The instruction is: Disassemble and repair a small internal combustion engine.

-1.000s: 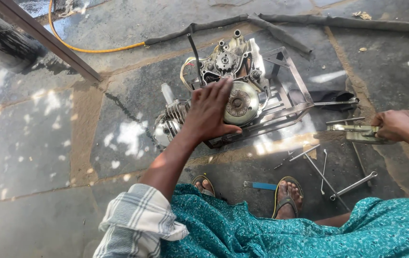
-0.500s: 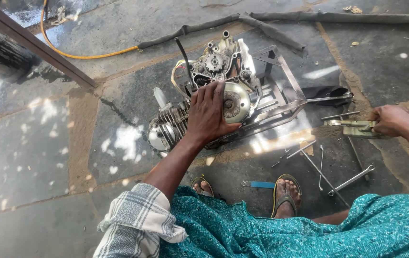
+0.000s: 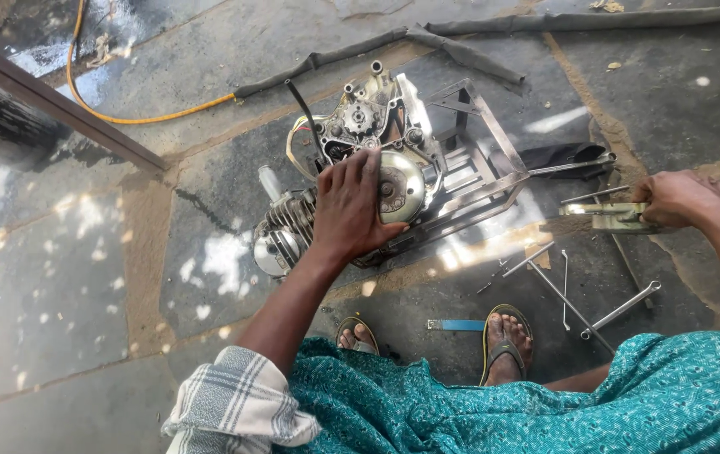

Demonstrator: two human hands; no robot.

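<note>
- Head view looks down on one grey metal motorcycle engine point(image 3: 360, 176) lying on its side on a dark stone-slab floor point(image 3: 65, 303), at the middle of the scene.
- One angle-iron metal frame point(image 3: 482, 181) lies just right of the engine, touching it.
- Two hands show. The left hand point(image 3: 350, 208) lies flat with fingers spread on the engine's side, partly over the round silver flywheel point(image 3: 400, 187).
- The right hand point(image 3: 681, 199) is well to the right of the engine, closed round a flat yellowish metal tool point(image 3: 608, 216) that lies on the floor.
- Several long steel spanners and rods point(image 3: 574, 298) lie scattered on the floor, near and right of the frame; their exact count cannot be told. One small blue flat tool point(image 3: 455, 324) lies between the two sandalled feet point(image 3: 507, 340).
- One yellow hose point(image 3: 116, 113) curves across the far left floor, and one dark rubber strip point(image 3: 427, 38) runs along the far side.
- One brown slanted bar point(image 3: 49, 105) cuts off the far left corner.
- Open floor lies to the left and near left of the engine; the right side is crowded with tools.
- One teal patterned garment point(image 3: 477, 408) fills the near edge.
</note>
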